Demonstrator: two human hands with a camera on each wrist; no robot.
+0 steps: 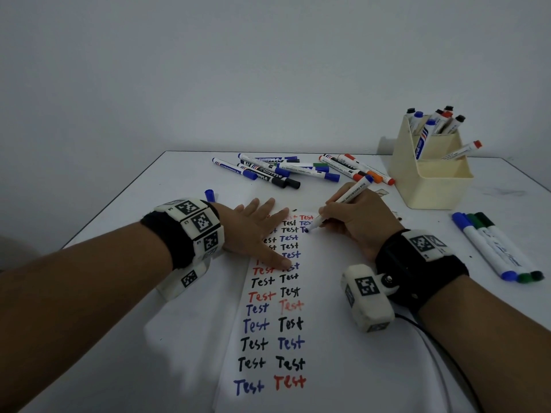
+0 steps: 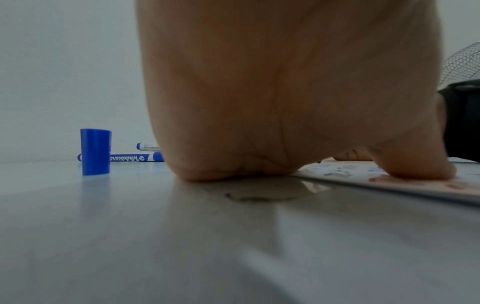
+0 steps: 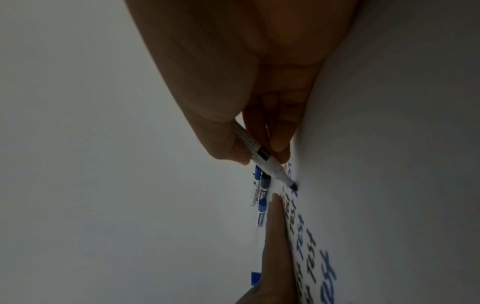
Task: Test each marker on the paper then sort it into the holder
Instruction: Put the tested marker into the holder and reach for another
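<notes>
Both forearms reach over a white table point(image 1: 125, 222) against a bare grey wall point(image 1: 208, 70). Left hand point(image 1: 262, 231) lies flat, pressing the paper point(image 1: 325, 308); right hand point(image 1: 354, 222) grips a marker point(image 1: 343, 201), tip on the sheet.

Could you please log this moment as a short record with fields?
left hand: flat on the paper, fingers spread
right hand: holds a blue marker, tip on the paper
cap: blue, upright on the table, left of the left hand
paper: rows of "Test" in black, blue and red
holder: cream, markers in its back sections
pile: loose markers beyond the paper
three markers: blue, green and dark, side by side at right
</notes>
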